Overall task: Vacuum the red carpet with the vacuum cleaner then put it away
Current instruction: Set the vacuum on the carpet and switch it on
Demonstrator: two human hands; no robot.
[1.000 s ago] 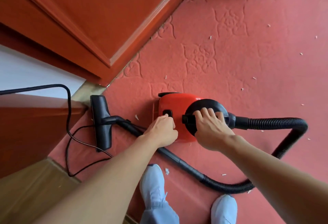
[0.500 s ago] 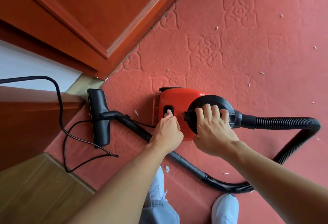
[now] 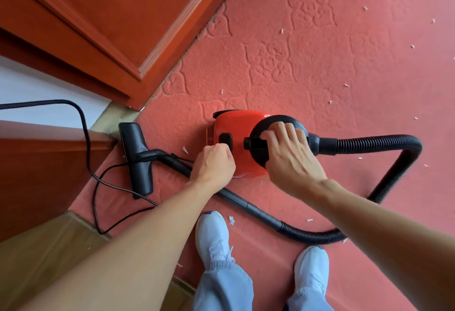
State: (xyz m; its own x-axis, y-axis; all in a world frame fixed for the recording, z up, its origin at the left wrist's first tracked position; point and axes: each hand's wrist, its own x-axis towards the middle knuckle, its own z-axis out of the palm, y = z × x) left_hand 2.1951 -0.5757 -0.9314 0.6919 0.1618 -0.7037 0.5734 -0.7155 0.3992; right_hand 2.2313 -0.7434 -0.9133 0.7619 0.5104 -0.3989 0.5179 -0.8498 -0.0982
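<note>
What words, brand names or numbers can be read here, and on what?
None can be read.
Vacuum: plain red shell, no label in view.
Switch: plain black, no mark to be made out.
Handle: the right hand grips it and hides whatever may be beneath.
Floor head and shoes: no print visible.

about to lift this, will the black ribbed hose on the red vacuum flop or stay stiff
Likely floppy: the black ribbed hose lies in a loose curved loop. Its smooth black tube section looks stiff, so it would probably drag.
</note>
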